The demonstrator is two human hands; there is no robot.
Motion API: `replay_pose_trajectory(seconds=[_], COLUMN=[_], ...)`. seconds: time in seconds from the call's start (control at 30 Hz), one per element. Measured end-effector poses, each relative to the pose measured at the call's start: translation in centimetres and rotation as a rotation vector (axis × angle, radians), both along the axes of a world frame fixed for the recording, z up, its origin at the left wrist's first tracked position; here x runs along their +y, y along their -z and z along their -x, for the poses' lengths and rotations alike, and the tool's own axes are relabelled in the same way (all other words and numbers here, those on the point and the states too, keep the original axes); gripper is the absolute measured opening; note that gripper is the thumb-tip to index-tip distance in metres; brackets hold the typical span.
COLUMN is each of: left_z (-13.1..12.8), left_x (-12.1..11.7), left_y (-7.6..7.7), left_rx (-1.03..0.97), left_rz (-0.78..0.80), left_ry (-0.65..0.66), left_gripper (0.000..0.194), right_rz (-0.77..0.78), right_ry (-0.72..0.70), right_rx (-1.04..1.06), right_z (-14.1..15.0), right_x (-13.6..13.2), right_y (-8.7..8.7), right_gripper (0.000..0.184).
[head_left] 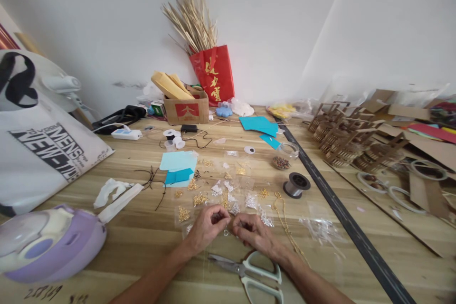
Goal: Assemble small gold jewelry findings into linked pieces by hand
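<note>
My left hand (207, 226) and my right hand (253, 231) meet low in the middle of a wooden table (142, 242), fingers pinched together over something tiny that I cannot make out. Just beyond them lie several small clear bags of gold and white beads (228, 197) and a gold chain (284, 218). White-handled scissors (249, 270) lie shut right under my right wrist. A spool of thin wire (296, 184) stands to the right of the bags.
A purple round appliance (46, 244) and a printed tote bag (42, 147) fill the left. A cardboard box (187, 107) and red bag of sticks (213, 73) stand at the back. Cardboard models (352, 140) and tape rolls (399, 194) cover the adjoining table on the right.
</note>
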State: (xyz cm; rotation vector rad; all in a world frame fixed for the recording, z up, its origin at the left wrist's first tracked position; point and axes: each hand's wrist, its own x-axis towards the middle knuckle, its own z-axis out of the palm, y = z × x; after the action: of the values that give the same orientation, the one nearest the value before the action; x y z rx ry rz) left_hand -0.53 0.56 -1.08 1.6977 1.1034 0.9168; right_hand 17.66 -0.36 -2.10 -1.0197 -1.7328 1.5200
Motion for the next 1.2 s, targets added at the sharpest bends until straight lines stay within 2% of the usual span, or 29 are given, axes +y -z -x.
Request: replay_pose_trajectory(seconds=[0.23, 0.63, 0.9, 1.2], left_z=[-0.13, -0.23, -0.30, -0.19], left_x=[-0.22, -0.71, -0.72, -0.73], left_y=[0.06, 0.43, 0.65, 0.79], left_rx=[0.044, 0.174, 0.179, 0.183], left_rz=[-0.052, -0.270, -0.384, -0.428], left_ry=[-0.004, -0.029, -0.016, -0.017], left_gripper=[0.008, 0.011, 0.013, 0.014], right_rz=[0.002, -0.016, -0.012, -0.008], right_ry=[-0.003, 0.014, 0.010, 0.009], right_rx=[0.008, -0.011, -0.013, -0.001], right_z=[0.01, 0.07, -0.08, -0.01], right_x=[0.00, 0.06, -0.04, 0.03], right_y=[-0.09, 0.05, -0.07, 0.02], right_gripper=[0.014, 0.012, 0.012, 0.013])
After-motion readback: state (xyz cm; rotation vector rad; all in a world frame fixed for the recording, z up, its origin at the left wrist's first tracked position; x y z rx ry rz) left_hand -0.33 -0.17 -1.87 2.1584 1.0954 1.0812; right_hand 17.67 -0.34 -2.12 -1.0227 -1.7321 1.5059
